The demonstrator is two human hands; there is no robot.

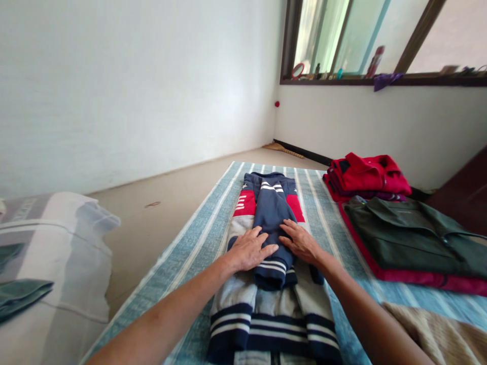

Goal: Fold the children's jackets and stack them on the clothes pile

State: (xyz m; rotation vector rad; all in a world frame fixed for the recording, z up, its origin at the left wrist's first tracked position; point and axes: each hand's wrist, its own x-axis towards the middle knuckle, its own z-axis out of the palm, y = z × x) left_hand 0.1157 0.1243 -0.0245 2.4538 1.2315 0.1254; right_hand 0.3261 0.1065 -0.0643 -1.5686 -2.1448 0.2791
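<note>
Navy, grey and red sweatshirt [272,317] is laid flat along a blue striped mat [178,299]. Navy sleeve [271,218] is folded down its centre, with the striped cuff [273,271] just below the hands. Left hand [251,248] and right hand [300,242] are open, palms down, on either side of the sleeve. Sleeve fold done; lower body left unfolded, spread flat. Folded red clothes [365,177] and a folded dark green garment [411,235] are placed to the right. Pillow [49,263] is off to the left.
</note>
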